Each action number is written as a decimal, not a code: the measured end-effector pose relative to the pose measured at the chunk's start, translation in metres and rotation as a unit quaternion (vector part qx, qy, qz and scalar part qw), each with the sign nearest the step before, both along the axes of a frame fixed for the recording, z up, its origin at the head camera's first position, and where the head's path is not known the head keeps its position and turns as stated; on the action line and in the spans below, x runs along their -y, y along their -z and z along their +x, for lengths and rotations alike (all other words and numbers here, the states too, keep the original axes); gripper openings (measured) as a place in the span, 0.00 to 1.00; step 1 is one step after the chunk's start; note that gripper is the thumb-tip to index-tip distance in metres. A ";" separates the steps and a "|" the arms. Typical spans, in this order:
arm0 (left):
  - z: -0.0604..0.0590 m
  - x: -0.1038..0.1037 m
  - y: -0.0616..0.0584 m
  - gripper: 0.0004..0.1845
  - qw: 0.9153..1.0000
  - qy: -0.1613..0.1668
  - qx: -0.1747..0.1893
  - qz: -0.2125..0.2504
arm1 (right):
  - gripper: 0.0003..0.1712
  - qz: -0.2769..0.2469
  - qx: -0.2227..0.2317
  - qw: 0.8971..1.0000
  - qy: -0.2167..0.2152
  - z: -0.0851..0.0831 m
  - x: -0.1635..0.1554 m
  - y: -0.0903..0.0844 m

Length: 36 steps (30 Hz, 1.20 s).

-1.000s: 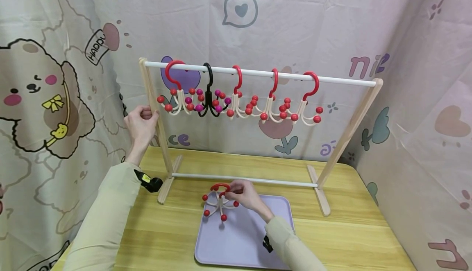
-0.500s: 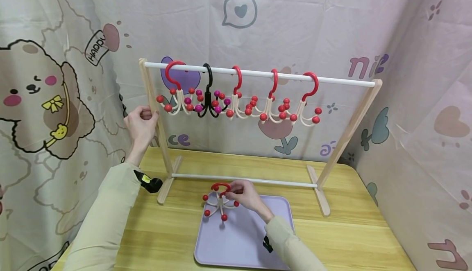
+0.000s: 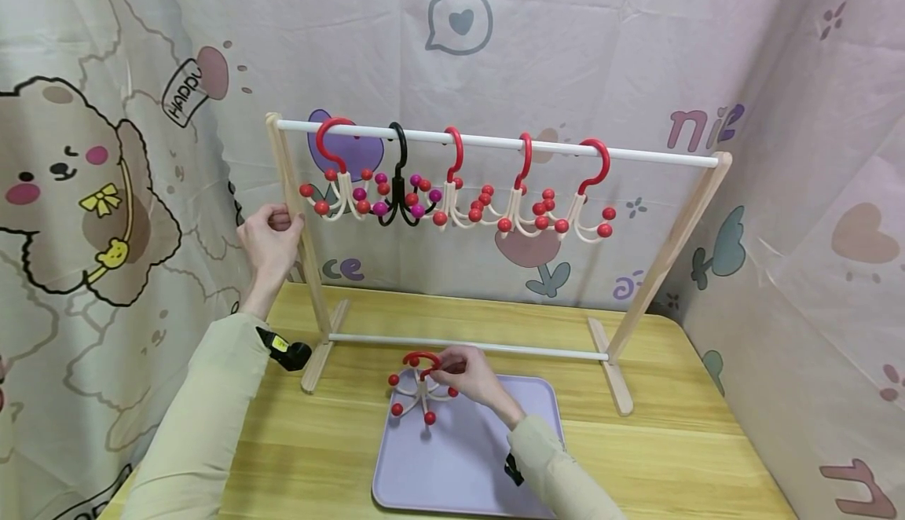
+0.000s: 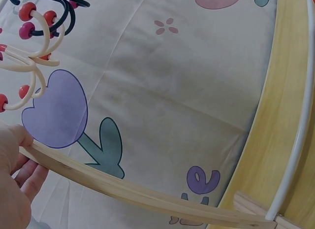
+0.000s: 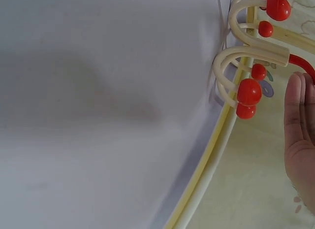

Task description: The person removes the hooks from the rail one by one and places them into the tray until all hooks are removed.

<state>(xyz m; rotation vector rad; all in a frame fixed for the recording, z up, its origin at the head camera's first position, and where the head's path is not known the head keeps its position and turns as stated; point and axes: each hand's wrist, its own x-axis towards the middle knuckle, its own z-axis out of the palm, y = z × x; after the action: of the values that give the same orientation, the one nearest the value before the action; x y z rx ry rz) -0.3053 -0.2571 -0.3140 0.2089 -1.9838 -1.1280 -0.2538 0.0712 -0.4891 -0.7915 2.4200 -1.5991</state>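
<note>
A wooden rack (image 3: 661, 265) with a white top rail stands on the table. My left hand (image 3: 270, 236) grips its left post (image 4: 123, 187). From the rail hang several red-hooked cream hangers with red balls (image 3: 590, 198) and one black hanger with purple balls (image 3: 400, 190). My right hand (image 3: 463, 372) pinches the red hook of another cream hanger (image 3: 417, 390) at the far left corner of the lilac tray (image 3: 474, 469). In the right wrist view the hanger's arms and red balls (image 5: 249, 91) lie beside my fingers (image 5: 300, 140).
The rack's lower white bar (image 3: 467, 345) runs just behind the tray. A small black object (image 3: 288, 351) sits at my left wrist. Patterned cloth walls close in behind and at the right. The wooden table (image 3: 672, 457) stretches right of the tray.
</note>
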 end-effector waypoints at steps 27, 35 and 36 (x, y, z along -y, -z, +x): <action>0.000 0.000 0.000 0.12 1.000 -0.001 -0.012 -0.001 | 0.14 -0.040 -0.053 0.998 0.023 0.002 -0.014 -0.032; -0.001 0.000 0.000 0.12 1.000 0.001 -0.012 -0.003 | 0.13 -0.078 -0.072 0.992 0.064 0.005 -0.022 -0.060; -0.001 0.000 0.000 0.12 1.000 0.002 -0.012 -0.003 | 0.13 -0.087 -0.076 0.991 0.067 0.005 -0.023 -0.063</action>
<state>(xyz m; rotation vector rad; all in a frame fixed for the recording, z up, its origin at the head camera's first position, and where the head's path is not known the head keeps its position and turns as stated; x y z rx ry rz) -0.3058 -0.2576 -0.3140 0.1887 -1.9673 -1.1220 -0.2486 0.0945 -0.4259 -0.8202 2.5113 -1.8864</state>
